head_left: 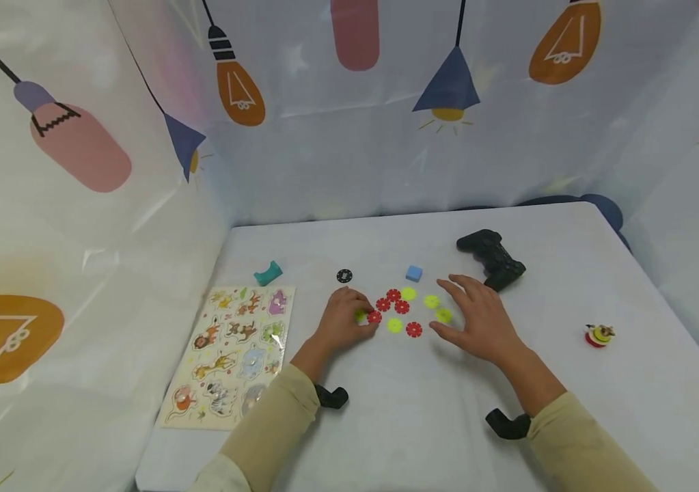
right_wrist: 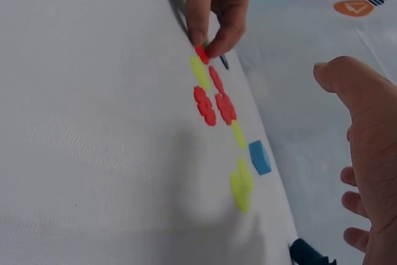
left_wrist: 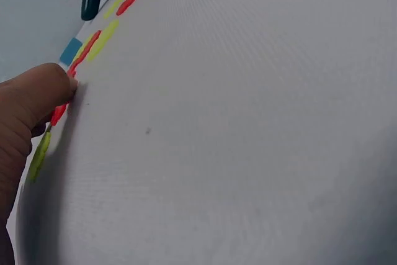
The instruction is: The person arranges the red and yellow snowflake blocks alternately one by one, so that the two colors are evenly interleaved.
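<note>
My left hand (head_left: 344, 316) pinches a red notched disc (head_left: 374, 317) between thumb and fingertips, low over the white tabletop; a yellow disc (head_left: 359, 315) lies partly hidden beside those fingers. To the right, several flat red and yellow notched discs lie in a loose group, among them a red disc (head_left: 413, 329) and a yellow disc (head_left: 395, 325). My right hand (head_left: 478, 321) hovers at the group's right side with fingers spread and nothing held. Closest to its thumb is a yellow disc (head_left: 443, 315). The right wrist view shows the pinched red disc (right_wrist: 202, 54) tilted on edge.
An animal puzzle board (head_left: 201, 383) lies at the left, a teal curved block (head_left: 268, 274) behind it. Toward the back are a black round chip (head_left: 344, 276), a blue block (head_left: 413, 273) and a black game controller (head_left: 492, 260). A small colourful stack (head_left: 598, 335) stands far right.
</note>
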`<state>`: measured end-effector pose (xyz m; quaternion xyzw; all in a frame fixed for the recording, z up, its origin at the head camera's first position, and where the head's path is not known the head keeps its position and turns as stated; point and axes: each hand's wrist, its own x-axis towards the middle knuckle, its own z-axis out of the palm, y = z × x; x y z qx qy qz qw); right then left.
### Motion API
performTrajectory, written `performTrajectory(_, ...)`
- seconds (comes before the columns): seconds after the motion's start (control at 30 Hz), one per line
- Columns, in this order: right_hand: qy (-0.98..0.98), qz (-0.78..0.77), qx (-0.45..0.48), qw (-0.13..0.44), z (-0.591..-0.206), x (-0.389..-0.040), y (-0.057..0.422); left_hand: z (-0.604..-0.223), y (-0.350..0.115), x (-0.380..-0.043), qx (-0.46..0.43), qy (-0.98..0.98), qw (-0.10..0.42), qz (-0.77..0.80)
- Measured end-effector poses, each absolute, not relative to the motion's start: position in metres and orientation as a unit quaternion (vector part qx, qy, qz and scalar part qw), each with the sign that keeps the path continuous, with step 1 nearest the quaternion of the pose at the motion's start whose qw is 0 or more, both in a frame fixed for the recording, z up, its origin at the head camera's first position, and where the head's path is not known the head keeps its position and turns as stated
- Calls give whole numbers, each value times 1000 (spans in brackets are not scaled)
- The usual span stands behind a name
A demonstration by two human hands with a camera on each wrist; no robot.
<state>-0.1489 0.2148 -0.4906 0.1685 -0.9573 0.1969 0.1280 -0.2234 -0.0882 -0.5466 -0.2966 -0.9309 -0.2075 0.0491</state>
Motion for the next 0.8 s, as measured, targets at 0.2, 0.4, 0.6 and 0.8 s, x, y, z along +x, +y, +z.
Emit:
performTrajectory(0.2,-955,201,172,132,-493,-146,216,-548,-85,-221,-299,-927,54,-220)
performTrajectory(0.4,-955,204,177,122,-496,-144,214,-542,-100,-195,-301,-921,70,-238)
performTrajectory(0.6,-954,233,176,70,-510,-135,211,-544,-131,-144,-283,-919,84,-261)
performTrajectory(0.8,-951,244,176,74,-535,-124,216,-556,-146,-110,-270,-918,61,-285)
